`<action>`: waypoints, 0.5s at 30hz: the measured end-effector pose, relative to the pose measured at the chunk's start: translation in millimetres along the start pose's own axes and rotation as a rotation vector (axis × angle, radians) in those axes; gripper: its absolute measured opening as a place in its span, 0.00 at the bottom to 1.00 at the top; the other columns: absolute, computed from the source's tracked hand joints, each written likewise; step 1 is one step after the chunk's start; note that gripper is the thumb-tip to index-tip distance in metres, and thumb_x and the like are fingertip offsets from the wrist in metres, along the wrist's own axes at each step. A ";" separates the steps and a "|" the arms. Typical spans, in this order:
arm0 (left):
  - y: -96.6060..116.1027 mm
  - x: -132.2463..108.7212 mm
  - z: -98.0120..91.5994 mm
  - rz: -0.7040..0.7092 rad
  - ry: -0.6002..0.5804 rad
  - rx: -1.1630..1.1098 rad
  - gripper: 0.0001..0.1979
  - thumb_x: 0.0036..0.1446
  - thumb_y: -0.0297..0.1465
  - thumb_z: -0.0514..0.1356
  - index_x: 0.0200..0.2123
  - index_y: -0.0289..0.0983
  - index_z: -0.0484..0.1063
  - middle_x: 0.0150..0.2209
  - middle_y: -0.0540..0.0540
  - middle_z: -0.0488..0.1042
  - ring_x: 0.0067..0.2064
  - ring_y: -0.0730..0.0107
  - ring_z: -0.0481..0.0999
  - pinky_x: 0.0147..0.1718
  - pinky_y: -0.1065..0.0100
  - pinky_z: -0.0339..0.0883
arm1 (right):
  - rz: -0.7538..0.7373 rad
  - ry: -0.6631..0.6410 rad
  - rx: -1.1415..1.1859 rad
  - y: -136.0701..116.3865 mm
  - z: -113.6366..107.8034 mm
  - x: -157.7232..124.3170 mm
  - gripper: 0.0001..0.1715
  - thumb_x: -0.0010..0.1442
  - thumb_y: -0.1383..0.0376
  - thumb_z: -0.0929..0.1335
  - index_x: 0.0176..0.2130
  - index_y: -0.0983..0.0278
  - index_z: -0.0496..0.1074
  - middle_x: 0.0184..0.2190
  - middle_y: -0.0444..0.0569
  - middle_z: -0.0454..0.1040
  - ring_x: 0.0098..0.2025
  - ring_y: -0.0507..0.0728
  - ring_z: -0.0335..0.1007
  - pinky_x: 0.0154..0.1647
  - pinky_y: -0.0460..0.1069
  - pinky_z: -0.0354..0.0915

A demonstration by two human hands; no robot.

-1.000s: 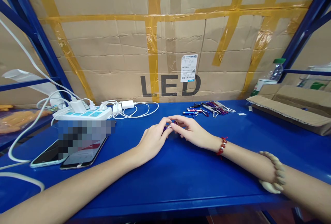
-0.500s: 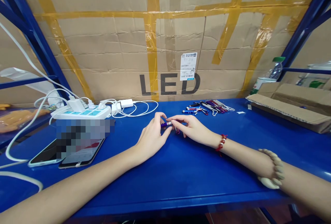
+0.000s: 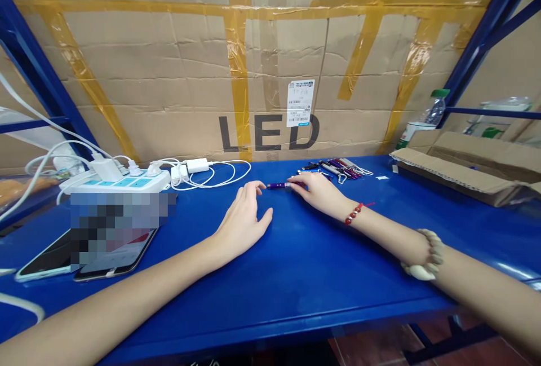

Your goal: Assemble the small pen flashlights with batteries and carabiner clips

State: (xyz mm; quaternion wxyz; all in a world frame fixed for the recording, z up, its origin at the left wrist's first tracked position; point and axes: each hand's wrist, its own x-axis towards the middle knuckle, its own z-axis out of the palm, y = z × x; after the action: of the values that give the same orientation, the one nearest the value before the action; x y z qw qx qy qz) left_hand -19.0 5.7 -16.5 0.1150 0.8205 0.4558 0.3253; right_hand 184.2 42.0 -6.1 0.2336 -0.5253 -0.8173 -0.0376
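Observation:
Thumb and fingers of my right hand (image 3: 319, 192) pinch the right end of a slim purple pen-shaped tube (image 3: 278, 185) with a silver section; its left end sticks out toward my other hand. My left hand (image 3: 242, 219) holds nothing, its thumb and fingers apart, with the fingertips close to the free end of the tube. Just behind my right hand lies a group of similar slim tubes (image 3: 344, 167) in purple, silver, black and other colours, several with metal clips. My right hand partly covers this group.
A white power strip (image 3: 122, 181) with plugs and cables is at the left, behind two phones (image 3: 120, 256). An open cardboard box (image 3: 460, 166) and a green-capped bottle (image 3: 429, 112) stand at the right. A large taped carton (image 3: 181, 84) closes off the back of the blue table (image 3: 287, 292).
My left hand has let go of the purple tube and opened. My right hand has carried the tube slightly farther back, toward the group. The view has shifted a little.

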 end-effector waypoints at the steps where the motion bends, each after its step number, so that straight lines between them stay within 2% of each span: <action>1: 0.4 -0.1 -0.2 -0.001 -0.005 0.000 0.17 0.53 0.31 0.53 0.47 0.38 0.55 0.45 0.41 0.64 0.47 0.59 0.67 0.40 0.57 0.68 | 0.014 -0.022 -0.057 3.3 -0.4 0.1 0.16 0.62 0.64 0.61 0.43 0.67 0.74 0.41 0.55 0.76 0.44 0.59 0.71 0.46 0.52 0.65; 7: -0.3 0.0 -0.3 -0.014 -0.012 0.000 0.17 0.54 0.32 0.53 0.47 0.38 0.55 0.45 0.41 0.65 0.47 0.59 0.67 0.40 0.57 0.68 | 0.157 -0.099 -0.326 9.4 -6.0 -2.0 0.14 0.61 0.69 0.61 0.39 0.68 0.75 0.40 0.58 0.75 0.44 0.61 0.70 0.42 0.51 0.66; 11: -2.0 0.5 -0.1 -0.019 -0.011 0.007 0.18 0.54 0.34 0.53 0.48 0.38 0.56 0.45 0.42 0.65 0.47 0.59 0.68 0.39 0.57 0.68 | 0.204 -0.093 -0.351 11.8 -8.9 -1.8 0.13 0.58 0.71 0.62 0.39 0.69 0.75 0.40 0.61 0.74 0.45 0.64 0.69 0.39 0.51 0.65; 15: -1.7 0.6 -0.1 -0.012 -0.007 0.021 0.17 0.54 0.34 0.53 0.47 0.38 0.56 0.45 0.42 0.65 0.47 0.59 0.67 0.37 0.59 0.69 | 0.194 -0.084 -0.322 18.7 -7.4 1.0 0.15 0.58 0.69 0.64 0.45 0.68 0.72 0.42 0.57 0.74 0.45 0.62 0.70 0.41 0.50 0.65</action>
State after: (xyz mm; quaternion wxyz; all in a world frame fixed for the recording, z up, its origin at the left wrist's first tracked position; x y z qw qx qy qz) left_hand -20.0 7.2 -17.0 0.1100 0.8200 0.4636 0.3171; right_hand 202.8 48.9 -2.5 0.1149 -0.6335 -0.7552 -0.1233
